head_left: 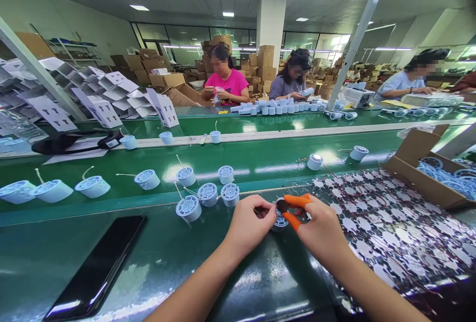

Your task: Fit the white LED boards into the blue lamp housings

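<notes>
While both hands work close together above the green tabletop point(78, 257), the right hand point(320, 228) pinches a small dark round disc point(282, 206) narrowly between its thumb and forefinger, each capped with an orange finger cot point(293, 201). The left hand point(248, 224) sits just beside it, its fingers point(266, 208) curled inward; whether they grip anything is hidden. Directly under the disc, partly covered by the hands, lies a pale blue round housing point(279, 223). Beyond the hands, a cluster of similar housings point(207, 194) stands on the tabletop, and more line a green conveyor belt point(260, 186), most with grilled faces up and white wires trailing. One housing further right point(315, 161) shows a silver top. Judging from this view, many housings already have their wires, while a dense sheet of white star-shaped circuit boards point(386, 228) remains well stocked at the right. An open cardboard box point(416, 163) of blue rings stands beyond it, and a black smartphone point(96, 267) lies to the left.
</notes>
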Demonstrator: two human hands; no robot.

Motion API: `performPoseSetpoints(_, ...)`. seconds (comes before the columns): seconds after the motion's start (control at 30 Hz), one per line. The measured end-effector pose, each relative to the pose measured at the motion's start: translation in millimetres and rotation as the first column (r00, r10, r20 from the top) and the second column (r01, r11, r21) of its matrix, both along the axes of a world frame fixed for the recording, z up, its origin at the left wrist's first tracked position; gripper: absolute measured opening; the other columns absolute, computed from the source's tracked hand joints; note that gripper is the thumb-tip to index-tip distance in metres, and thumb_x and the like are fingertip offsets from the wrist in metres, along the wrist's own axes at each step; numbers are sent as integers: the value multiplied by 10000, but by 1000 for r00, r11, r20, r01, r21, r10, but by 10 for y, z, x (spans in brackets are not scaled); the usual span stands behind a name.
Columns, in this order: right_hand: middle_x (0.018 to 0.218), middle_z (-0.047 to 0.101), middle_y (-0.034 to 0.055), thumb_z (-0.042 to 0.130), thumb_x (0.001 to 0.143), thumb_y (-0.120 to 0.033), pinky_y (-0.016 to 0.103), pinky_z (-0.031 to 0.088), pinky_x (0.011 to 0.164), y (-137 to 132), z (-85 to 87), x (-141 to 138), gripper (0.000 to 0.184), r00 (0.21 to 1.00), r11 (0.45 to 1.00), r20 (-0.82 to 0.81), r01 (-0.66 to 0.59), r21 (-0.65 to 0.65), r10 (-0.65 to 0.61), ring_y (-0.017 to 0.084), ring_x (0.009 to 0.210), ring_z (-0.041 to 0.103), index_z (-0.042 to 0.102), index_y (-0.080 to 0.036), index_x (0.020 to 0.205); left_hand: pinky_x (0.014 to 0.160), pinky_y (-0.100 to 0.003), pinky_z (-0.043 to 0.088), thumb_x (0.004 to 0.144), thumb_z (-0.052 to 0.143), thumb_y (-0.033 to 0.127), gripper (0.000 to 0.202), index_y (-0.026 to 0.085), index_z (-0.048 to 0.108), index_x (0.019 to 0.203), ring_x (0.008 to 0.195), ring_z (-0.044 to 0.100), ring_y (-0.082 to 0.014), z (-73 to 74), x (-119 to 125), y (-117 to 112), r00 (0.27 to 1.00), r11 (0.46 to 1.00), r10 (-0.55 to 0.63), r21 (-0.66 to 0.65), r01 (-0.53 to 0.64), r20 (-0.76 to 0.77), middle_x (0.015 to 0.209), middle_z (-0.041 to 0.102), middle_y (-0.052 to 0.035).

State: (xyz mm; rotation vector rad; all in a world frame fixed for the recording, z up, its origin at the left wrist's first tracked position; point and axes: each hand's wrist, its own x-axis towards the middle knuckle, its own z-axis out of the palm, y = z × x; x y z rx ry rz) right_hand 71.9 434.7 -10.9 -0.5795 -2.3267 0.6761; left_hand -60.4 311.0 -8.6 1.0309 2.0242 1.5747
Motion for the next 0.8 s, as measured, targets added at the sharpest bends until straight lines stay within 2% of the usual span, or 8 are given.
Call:
performPoseSetpoints(0.23,914,711,63,655,808,-172,383,556,723,46,29,-1,307,998,998,35,-57,-37,58,234,801,673,752,-258,1086,528,-224,372,749,652,213,122,161,599,652,566,479,-104,60,-34,-31,994,998,66,20,-64,-86,634,567,12)
performPoseSetpoints(0.37,1052,702,78,693,805,-254,348,584,681,188,105,45,284,996,963,-6,-89,-256,90,211,831,674,732,-247,1086,539,-240,375,848,606,278,225,167,588,653,580,481,-112,179,-153,-139,964,975,-194,69,210,-182,636,549,1)
performPoseSetpoints(0.43,1060,698,84,715,794,-298,328,586,619,220,143,69,305,996,927,-21,-88,-365,86,197,781,669,717,-233,1092,555,-245,395,878,616,317,233,163,645,706,610,506,-117,202,-194,-163,948,961,-242,81,263,-205,693,596,-23)
performPoseSetpoints(0.5,1019,709,79,737,788,-337,318,577,567,202,178,81,337,995,895,-22,-95,-436,95,180,703,649,706,-227,1105,549,-242,425,862,666,325,193,182,706,986,613,542,-121,185,-195,-147,974,974,-200,82,209,-106,756,640,-30)
performPoseSetpoints(0.57,1028,720,82,745,791,-348,317,578,566,147,211,77,340,993,884,-40,-118,-452,112,175,690,643,706,-227,1107,503,-238,443,834,709,335,449,202,627,1255,566,572,-126,144,-164,-107,958,965,-262,25,261,120,754,658,-20)
performPoseSetpoints(0.67,1096,721,91,739,802,-323,321,593,629,69,262,68,379,984,893,-107,-176,-413,144,194,789,670,689,-230,1166,457,-233,444,838,704,369,372,160,683,1146,500,573,-125,104,-120,-63,864,920,-370,7,391,342,675,641,-10)
performPoseSetpoints(0.73,1089,723,86,732,812,-310,326,594,668,62,294,81,390,977,912,-123,-209,-354,176,211,862,680,683,-237,1192,507,-250,476,880,648,343,240,155,735,1001,540,588,-127,122,-134,-73,904,935,-349,25,354,247,724,667,-37)
performPoseSetpoints(0.8,1082,724,76,728,824,-317,335,589,689,95,317,110,341,970,929,-78,-241,-282,229,207,850,677,705,-254,1158,614,-284,509,913,596,288,207,182,767,960,651,623,-153,163,-184,-106,952,952,-305,4,305,-15,799,689,-56)
